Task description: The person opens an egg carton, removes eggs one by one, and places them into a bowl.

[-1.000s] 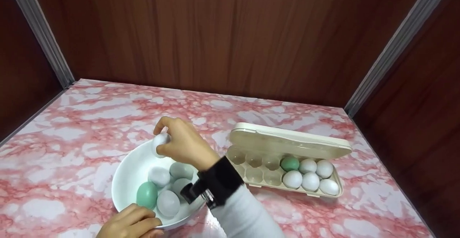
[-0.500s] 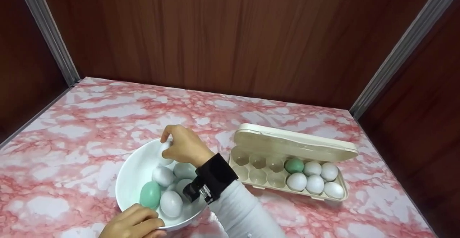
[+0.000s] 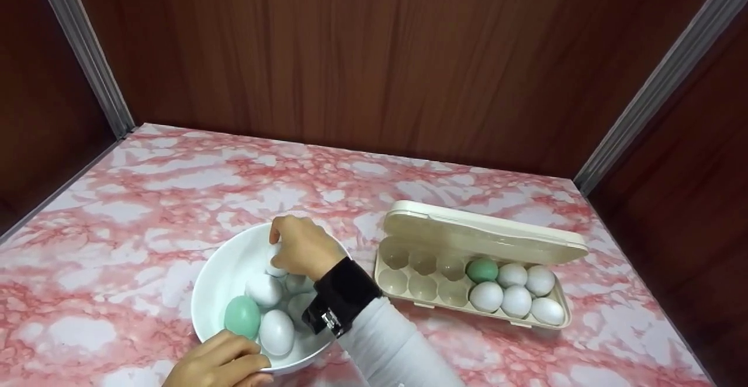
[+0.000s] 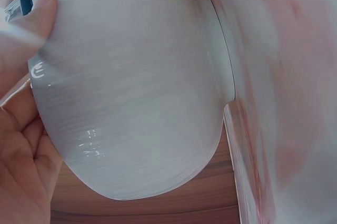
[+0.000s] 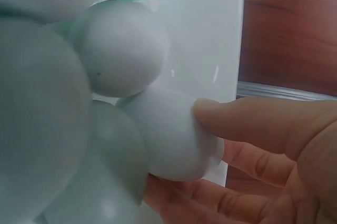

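My right hand pinches a white egg between thumb and fingers, inside the white bowl near its far wall. In the right wrist view that egg touches other eggs. A green egg and several pale ones, including a white egg, lie in the bowl; the right hand and wrist strap partly hide some. My left hand grips the bowl's near rim. The left wrist view has the thumb against the bowl's outside.
Right of the bowl stands a cream egg carton with its lid raised. Its right part holds a green egg and several white eggs; the left cups are bare. Brown panels enclose the pink marbled table at back and sides.
The right hand has lowered the white egg from above the bowl's far rim down among the other eggs. My left hand keeps its hold on the rim. The head view has shifted slightly.
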{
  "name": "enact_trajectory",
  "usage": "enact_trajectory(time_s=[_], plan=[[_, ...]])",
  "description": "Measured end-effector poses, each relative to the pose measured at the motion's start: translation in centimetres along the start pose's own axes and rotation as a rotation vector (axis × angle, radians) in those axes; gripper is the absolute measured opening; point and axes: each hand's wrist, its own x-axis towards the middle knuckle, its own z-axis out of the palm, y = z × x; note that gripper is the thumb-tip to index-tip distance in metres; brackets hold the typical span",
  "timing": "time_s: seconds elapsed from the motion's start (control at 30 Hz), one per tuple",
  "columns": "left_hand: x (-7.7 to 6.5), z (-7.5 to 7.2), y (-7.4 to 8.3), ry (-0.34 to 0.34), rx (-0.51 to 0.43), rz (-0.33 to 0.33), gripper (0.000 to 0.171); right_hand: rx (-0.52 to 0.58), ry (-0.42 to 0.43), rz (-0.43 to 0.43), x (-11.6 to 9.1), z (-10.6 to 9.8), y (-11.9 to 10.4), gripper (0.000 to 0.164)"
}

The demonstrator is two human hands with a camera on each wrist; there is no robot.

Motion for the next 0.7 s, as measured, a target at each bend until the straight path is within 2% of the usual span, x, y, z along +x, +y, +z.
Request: enact_trajectory(time_s=[0.17, 0.4, 0.57, 0.7], plan=[[0.02, 0.05, 0.05, 0.011, -0.007, 0.004, 0.032, -0.079, -0.005, 0.013, -0.2, 0.38, -0.11, 0.028], [0.13, 0.12, -0.09, 0.007, 0.004, 0.015, 0.033, -0.157, 0.043, -0.054, -0.27, 0.79, -0.12, 0.027], [0.07, 0.09, -0.07, 0.004, 0.003, 0.011, 0.032, -0.172, 0.073, -0.081, -0.46, 0.82, 0.0, 0.018], [-0.03, -0.01, -0.03, -0.001, -0.001, 0.009, 0.032, -0.143, 0.038, -0.062, -0.51, 0.49, 0.15, 0.014]])
